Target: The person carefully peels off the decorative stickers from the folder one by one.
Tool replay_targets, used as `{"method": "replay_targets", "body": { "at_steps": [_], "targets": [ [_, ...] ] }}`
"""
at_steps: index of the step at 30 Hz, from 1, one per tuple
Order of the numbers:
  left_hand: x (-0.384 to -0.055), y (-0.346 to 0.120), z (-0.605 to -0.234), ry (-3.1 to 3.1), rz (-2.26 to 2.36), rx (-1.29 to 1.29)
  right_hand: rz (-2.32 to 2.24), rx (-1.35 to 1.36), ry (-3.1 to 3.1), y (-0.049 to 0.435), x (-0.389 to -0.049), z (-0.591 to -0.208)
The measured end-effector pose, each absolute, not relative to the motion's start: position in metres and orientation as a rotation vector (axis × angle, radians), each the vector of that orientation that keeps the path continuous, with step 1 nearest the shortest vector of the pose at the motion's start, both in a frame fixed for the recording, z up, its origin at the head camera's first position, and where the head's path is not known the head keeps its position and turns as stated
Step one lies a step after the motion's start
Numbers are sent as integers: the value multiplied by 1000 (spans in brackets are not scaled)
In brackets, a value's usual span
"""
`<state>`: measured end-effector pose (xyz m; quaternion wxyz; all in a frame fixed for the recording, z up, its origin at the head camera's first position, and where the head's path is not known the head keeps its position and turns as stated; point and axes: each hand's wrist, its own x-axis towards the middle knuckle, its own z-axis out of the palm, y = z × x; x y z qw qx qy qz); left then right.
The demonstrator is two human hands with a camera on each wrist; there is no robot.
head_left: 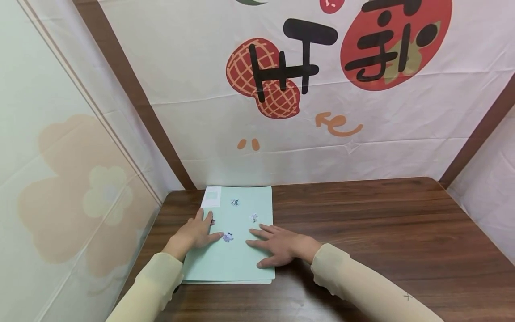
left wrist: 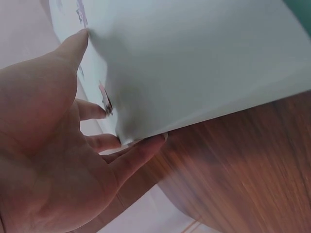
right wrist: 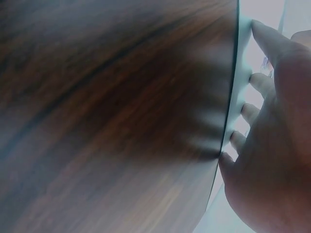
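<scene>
A pale mint-green folder [head_left: 241, 266] lies flat on the wooden table, its far edge by the back cloth. Small cartoon stickers [head_left: 228, 237] are scattered over its cover, and a white label [head_left: 211, 197] sits in its far left corner. My left hand [head_left: 196, 233] rests on the left part of the cover with spread fingers, some of them at the left edge in the left wrist view. Across from it, my right hand [head_left: 279, 246] touches the right side, fingers spread. In the right wrist view its fingertips [right wrist: 256, 80] lie along the folder's edge.
Dark brown wood grain marks the table [head_left: 362, 223], which extends far to the right of the folder. A printed cloth [head_left: 201, 112] hangs behind it, and another cloth [head_left: 72, 179] with a large flower hangs close on the left. Below the folder's near edge a second pale layer shows.
</scene>
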<state>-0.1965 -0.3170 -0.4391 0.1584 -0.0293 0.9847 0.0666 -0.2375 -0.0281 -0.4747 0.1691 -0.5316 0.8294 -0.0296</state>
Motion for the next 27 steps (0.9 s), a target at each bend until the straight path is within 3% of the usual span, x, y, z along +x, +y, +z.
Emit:
{"method": "replay_targets", "body": {
  "at_steps": [27],
  "targets": [
    [-203, -293, -443, 2833, 183, -28, -76, -1506, 2382, 0, -238, -474]
  ]
}}
